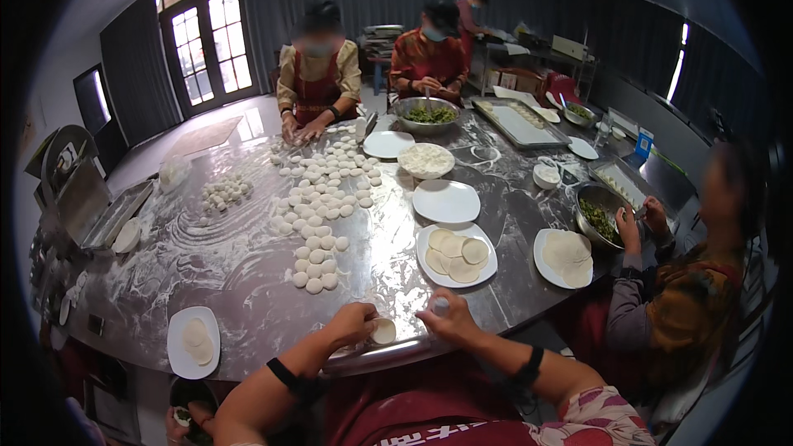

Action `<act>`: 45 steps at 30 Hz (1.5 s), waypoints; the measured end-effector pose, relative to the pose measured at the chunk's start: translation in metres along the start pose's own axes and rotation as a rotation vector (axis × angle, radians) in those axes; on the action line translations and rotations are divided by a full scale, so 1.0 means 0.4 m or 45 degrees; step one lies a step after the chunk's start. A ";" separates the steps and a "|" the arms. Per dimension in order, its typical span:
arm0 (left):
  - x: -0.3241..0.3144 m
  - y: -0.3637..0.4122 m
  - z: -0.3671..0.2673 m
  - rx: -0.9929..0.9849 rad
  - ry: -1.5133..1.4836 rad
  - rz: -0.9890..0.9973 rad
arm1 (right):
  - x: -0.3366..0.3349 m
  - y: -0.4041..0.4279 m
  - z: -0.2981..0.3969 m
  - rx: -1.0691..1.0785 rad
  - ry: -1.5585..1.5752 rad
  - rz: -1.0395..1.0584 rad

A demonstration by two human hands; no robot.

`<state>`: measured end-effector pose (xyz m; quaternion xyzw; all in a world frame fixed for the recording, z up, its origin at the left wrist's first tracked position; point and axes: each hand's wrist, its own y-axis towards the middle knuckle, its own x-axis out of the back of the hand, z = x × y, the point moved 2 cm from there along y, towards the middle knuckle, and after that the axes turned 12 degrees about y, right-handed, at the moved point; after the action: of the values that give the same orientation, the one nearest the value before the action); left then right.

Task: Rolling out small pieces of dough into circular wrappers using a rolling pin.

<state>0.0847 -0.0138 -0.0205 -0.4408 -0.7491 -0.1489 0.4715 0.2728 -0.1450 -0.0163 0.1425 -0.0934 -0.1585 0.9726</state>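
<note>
At the near edge of the floured metal table [248, 322], my left hand [353, 325] holds the left rim of a small round dough wrapper [384, 331]. Just to the right, my right hand [451, 321] is closed around a rolling pin [440, 305], of which one pale end shows; it is off the wrapper. Flattened dough pieces [314, 285] lie in a long group ahead of my left hand. Beyond my right hand, a white square plate [427, 272] holds several rolled wrappers [463, 271].
An empty white plate [446, 201] and a bowl of flour [426, 161] stand farther back. Wrappers lie on plates at left [176, 362] and right [545, 275]. A co-worker at right works over a bowl of green filling [600, 214]; others work across the table and at lower left.
</note>
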 end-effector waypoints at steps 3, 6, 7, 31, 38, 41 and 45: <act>-0.030 0.011 0.034 0.017 -0.131 0.107 | -0.006 0.009 -0.001 0.145 -0.078 -0.084; -0.003 0.025 -0.021 -0.010 0.145 0.032 | -0.024 0.115 -0.044 0.037 -0.090 -0.168; 0.001 0.034 -0.027 -0.002 0.210 -0.011 | -0.030 0.139 -0.050 0.003 -0.071 -0.165; -0.018 0.014 0.016 0.061 -0.099 0.198 | 0.004 -0.018 -0.022 0.065 -0.090 -0.071; -0.015 0.061 -0.003 0.001 0.108 0.008 | -0.040 0.134 -0.053 0.098 -0.233 -0.220; -0.009 0.037 0.010 -0.108 0.113 0.098 | -0.015 0.049 -0.026 0.165 -0.227 -0.135; -0.025 0.034 0.036 0.039 -0.120 0.181 | -0.002 -0.003 0.005 0.061 -0.102 -0.119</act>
<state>0.0888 -0.0023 -0.0390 -0.4920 -0.7396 -0.0826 0.4518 0.2713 -0.1463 -0.0148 0.1636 -0.1293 -0.2070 0.9559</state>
